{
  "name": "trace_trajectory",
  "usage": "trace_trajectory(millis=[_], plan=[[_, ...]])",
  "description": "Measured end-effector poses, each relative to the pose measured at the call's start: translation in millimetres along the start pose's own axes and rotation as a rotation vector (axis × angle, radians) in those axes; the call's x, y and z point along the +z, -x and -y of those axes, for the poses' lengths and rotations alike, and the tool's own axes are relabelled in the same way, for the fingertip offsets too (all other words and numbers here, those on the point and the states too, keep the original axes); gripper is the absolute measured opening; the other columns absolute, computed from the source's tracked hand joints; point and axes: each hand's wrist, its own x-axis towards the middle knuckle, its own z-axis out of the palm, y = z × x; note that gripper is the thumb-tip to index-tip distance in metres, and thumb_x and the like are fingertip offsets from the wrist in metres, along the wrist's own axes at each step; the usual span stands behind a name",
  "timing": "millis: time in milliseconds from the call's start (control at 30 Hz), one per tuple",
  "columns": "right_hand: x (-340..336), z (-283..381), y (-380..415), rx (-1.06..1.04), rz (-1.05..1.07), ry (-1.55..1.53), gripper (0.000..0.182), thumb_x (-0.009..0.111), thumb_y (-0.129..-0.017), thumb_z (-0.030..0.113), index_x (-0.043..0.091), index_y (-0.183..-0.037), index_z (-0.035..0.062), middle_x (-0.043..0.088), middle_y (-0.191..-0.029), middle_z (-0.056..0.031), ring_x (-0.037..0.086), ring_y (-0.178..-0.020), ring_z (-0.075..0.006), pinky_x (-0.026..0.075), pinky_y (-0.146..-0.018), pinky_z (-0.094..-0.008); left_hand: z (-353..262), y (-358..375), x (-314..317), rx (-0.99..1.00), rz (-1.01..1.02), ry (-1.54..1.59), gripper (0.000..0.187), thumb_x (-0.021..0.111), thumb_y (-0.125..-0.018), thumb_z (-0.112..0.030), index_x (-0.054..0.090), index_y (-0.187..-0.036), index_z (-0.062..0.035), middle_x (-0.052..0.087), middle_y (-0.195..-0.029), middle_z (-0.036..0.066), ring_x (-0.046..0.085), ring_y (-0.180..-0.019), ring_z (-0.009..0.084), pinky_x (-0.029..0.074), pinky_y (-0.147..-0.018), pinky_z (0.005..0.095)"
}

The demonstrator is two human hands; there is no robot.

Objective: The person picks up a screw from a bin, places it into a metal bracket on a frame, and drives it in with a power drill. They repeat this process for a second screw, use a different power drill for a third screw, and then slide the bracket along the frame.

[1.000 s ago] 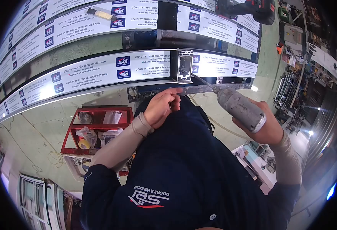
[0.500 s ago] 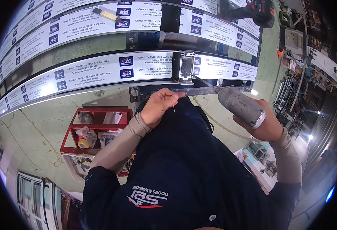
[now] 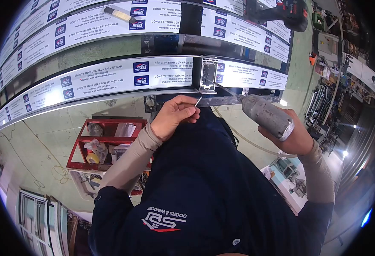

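Note:
Between the thumb and fingers of my left hand [image 3: 177,116] is a small, thin silver screw [image 3: 199,101], its shank sticking up past the fingertips. The fingers are pinched, close below the bench's near edge. My right hand [image 3: 293,138] grips a worn grey air screwdriver [image 3: 266,114], its nose pointing left and away from me. Its long thin bit [image 3: 228,90] reaches toward an upright, open-ended aluminium profile [image 3: 208,76]. That profile stands across a long film-covered aluminium bar [image 3: 106,79], just beyond my left hand.
More film-covered bars [image 3: 80,30] lie farther back. A cutter knife [image 3: 120,14] rests on them at top left, a cordless drill [image 3: 288,15] at top right. A red tool box [image 3: 78,151] with tape and bags stands at lower left. A pale hose [image 3: 256,147] runs by my right hand.
My left fingers have turned the screw from hanging down to pointing up, and the hand has shifted slightly. The air screwdriver stays nearly in place.

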Motion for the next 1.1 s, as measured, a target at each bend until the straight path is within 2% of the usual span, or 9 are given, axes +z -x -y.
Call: trace_trajectory(millis=[167,333,500,567,633,700,800,867,1100], plan=[[-0.7,1.0,0.4,-0.003,0.022,0.023,0.030,0.069,-0.081,0.014,0.059,-0.105,-0.0001,0.065,-0.091,-0.0180,0.063,-0.081,-0.0402,0.051,-0.073,-0.0407,1.9,-2.0,-1.5,-0.073,0.082,0.037,0.021,0.058,-0.096,-0.012,0.059,-0.114,-0.0002,0.066,-0.100,0.009,0.064,-0.093,0.0159,0.053,-0.085,0.0285],[1.8,-2.7,4.4,-0.060,-0.012,0.112,0.031,0.070,-0.080,0.014,0.059,-0.105,-0.0005,0.065,-0.090,-0.0182,0.062,-0.081,-0.0404,0.051,-0.072,-0.0409,8.5,-11.4,0.6,0.112,-0.025,0.061,0.016,0.057,-0.097,-0.011,0.059,-0.109,-0.0022,0.064,-0.101,0.009,0.064,-0.092,0.0168,0.053,-0.087,0.0311],[6.3,7.3,20.4,0.029,-0.016,-0.039,0.028,0.070,-0.081,0.017,0.060,-0.101,-0.0013,0.064,-0.089,-0.0181,0.063,-0.076,-0.0399,0.051,-0.067,-0.0350,0.9,-17.9,6.4,0.172,-0.145,0.194,0.010,0.058,-0.096,-0.010,0.061,-0.103,-0.0031,0.065,-0.102,0.008,0.065,-0.095,0.0166,0.055,-0.085,0.0315],[4.9,19.7,31.2,-0.101,-0.054,0.002,0.032,0.073,-0.078,0.018,0.061,-0.100,-0.0021,0.064,-0.083,-0.0159,0.065,-0.070,-0.0337,0.050,-0.065,-0.0307,1.8,-16.0,9.6,0.194,-0.210,0.242,0.009,0.059,-0.095,-0.011,0.061,-0.101,-0.0038,0.065,-0.103,0.008,0.066,-0.094,0.0170,0.056,-0.085,0.0321],[9.4,19.8,41.5,-0.073,-0.045,-0.159,0.024,0.075,-0.076,0.009,0.064,-0.096,0.0019,0.065,-0.086,-0.0109,0.063,-0.072,-0.0276,0.047,-0.064,-0.0322,-1.9,-17.4,15.8,0.190,-0.144,0.444,0.009,0.058,-0.096,-0.012,0.060,-0.099,-0.0034,0.065,-0.103,0.009,0.066,-0.093,0.0194,0.056,-0.085,0.0344],[16.4,15.4,48.8,-0.063,-0.055,-0.237,0.022,0.076,-0.074,0.004,0.065,-0.093,0.0034,0.065,-0.086,-0.0085,0.061,-0.070,-0.0236,0.046,-0.062,-0.0322,-4.0,-17.0,20.8,0.175,-0.139,0.491,0.011,0.058,-0.096,-0.013,0.060,-0.100,-0.0035,0.066,-0.102,0.009,0.067,-0.092,0.0183,0.057,-0.084,0.0330],[23.5,7.2,48.8,0.006,-0.021,-0.406,0.018,0.075,-0.074,0.004,0.063,-0.088,0.0028,0.063,-0.082,-0.0078,0.059,-0.063,-0.0221,0.045,-0.058,-0.0304,-7.2,-15.4,23.3,0.112,-0.128,0.621,0.012,0.060,-0.096,-0.018,0.061,-0.101,-0.0075,0.067,-0.098,0.004,0.067,-0.087,0.0117,0.058,-0.078,0.0264],[30.1,5.9,50.1,-0.086,-0.103,-0.349,0.016,0.073,-0.075,0.003,0.061,-0.085,0.0020,0.061,-0.079,-0.0072,0.058,-0.059,-0.0217,0.044,-0.055,-0.0293,-9.3,-15.1,24.5,0.104,-0.139,0.579,0.013,0.061,-0.095,-0.019,0.061,-0.101,-0.0075,0.067,-0.096,0.004,0.067,-0.086,0.0116,0.058,-0.078,0.0265],[34.3,-4.3,55.2,-0.172,-0.131,-0.264,0.017,0.073,-0.074,0.004,0.062,-0.087,0.0019,0.061,-0.079,-0.0072,0.058,-0.060,-0.0225,0.045,-0.056,-0.0302,-10.3,-19.2,29.7,0.069,-0.162,0.480,0.015,0.064,-0.094,-0.021,0.061,-0.098,-0.0076,0.066,-0.091,0.002,0.066,-0.083,0.0109,0.058,-0.077,0.0266]])
